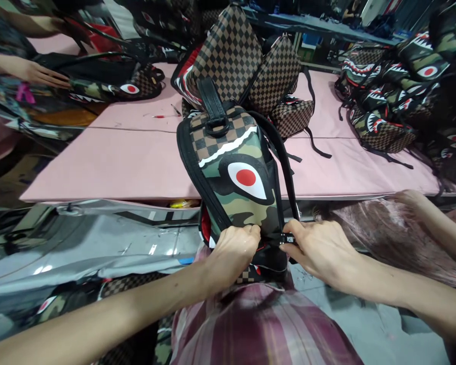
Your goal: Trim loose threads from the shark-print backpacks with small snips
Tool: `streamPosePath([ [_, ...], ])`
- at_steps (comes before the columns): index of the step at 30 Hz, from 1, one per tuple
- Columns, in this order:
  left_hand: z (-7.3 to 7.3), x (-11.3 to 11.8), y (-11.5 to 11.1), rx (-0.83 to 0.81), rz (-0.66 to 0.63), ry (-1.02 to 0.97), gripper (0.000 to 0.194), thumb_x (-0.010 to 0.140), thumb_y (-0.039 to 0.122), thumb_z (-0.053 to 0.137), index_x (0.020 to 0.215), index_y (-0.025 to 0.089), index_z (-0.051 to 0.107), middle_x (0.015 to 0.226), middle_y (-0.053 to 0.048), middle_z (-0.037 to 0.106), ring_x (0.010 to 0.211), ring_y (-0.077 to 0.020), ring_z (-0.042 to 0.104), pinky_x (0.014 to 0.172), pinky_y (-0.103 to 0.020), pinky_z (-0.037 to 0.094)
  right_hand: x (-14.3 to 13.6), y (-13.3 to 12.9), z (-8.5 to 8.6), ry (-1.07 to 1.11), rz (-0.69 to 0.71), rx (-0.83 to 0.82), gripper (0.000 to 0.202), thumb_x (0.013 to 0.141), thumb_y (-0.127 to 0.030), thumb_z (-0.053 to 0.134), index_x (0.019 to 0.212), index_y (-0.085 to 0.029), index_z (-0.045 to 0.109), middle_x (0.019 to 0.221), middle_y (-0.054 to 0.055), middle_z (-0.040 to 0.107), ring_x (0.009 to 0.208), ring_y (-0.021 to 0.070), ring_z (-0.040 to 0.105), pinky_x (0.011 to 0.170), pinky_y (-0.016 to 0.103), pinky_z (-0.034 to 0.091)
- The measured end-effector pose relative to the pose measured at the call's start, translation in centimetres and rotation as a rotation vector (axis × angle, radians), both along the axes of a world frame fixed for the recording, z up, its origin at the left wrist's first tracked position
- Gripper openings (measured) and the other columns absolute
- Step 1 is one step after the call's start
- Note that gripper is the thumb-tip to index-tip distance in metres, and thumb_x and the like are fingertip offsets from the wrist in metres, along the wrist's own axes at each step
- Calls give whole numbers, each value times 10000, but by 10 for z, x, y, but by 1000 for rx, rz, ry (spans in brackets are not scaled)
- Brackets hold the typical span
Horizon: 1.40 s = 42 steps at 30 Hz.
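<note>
A backpack with brown checks, camouflage and a red-and-white eye stands between my arms, leaning at the table edge. Its black handle points up and away from me. My left hand is closed on the lower camouflage side of the backpack, fingers curled into the fabric. Between the thumb and fingers of my right hand is a small black piece with white marks, close against the bag's lower right side. I cannot tell whether that piece is attached to the bag. A black strap runs down above this hand.
The pink table carries checked backpacks behind mine and a pile of shark-face bags at the right. A red pen lies left of them. A co-worker's hand touches another bag; another person's arm is at right.
</note>
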State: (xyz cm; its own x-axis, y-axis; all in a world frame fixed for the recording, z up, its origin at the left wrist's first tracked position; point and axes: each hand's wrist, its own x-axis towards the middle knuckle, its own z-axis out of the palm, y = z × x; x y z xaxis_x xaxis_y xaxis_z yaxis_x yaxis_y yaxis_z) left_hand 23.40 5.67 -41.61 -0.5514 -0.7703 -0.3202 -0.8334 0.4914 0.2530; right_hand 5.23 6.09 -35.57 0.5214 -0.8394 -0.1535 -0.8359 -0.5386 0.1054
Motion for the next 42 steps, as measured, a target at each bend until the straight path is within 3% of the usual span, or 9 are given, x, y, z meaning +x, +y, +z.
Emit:
streamPosePath([
  [5,1,0,1,17,18,12,151,854,124,336,865,109,486,832,-86,564,705,-227,564,604,-321,400,12,-2,-1,44,86,-36,279,881,-344,362,733,-164,517,494,40,525,407,178,492,451,259,93],
  [14,2,-6,-3,141,117,-52,190,754,60,411,914,92,507,881,-101,584,796,-259,593,676,-347,440,29,-9,-7,37,156,-53,210,797,-290,461,651,-149,512,495,56,535,440,208,533,412,260,136],
  [25,-2,-2,-1,89,107,-23,193,802,70,359,909,76,520,832,-129,574,786,-255,590,657,-335,430,40,-17,5,126,5,185,217,796,-313,466,716,-157,594,595,75,592,552,223,585,440,258,193],
  [31,-8,6,7,-59,153,164,237,859,136,290,839,122,525,736,-72,558,662,-200,561,591,-310,415,34,-17,4,93,-22,170,203,819,-313,431,756,-172,563,611,46,596,551,172,567,460,259,137],
  [34,6,43,13,-416,164,482,249,873,135,278,836,151,524,813,-41,580,719,-142,558,644,-258,433,27,-18,2,62,-37,162,187,827,-313,417,784,-182,543,598,31,590,546,168,567,462,261,130],
  [36,23,79,10,-638,295,571,222,875,172,314,945,152,523,905,-42,593,802,-131,566,743,-248,444,21,-20,0,22,-43,178,186,827,-319,419,782,-192,546,599,22,592,565,170,578,466,259,138],
  [39,53,117,-20,-779,443,452,516,835,388,359,1231,65,436,1223,-165,470,1146,-300,424,985,-442,314,16,-23,-6,-18,-35,173,188,829,-325,422,777,-195,548,608,18,600,566,175,584,472,261,134],
  [40,62,120,-35,-696,504,459,585,823,452,367,1264,71,413,1296,-167,410,1199,-318,369,1014,-460,273,15,-23,-8,-27,-33,162,188,831,-326,424,776,-192,544,609,20,601,558,176,583,473,263,129],
  [42,74,112,-71,-441,673,621,618,818,531,361,1267,109,414,1268,-139,454,1142,-292,442,962,-438,342,15,-22,-13,-50,-30,145,176,834,-314,431,777,-188,539,617,20,603,553,178,581,478,269,124],
])
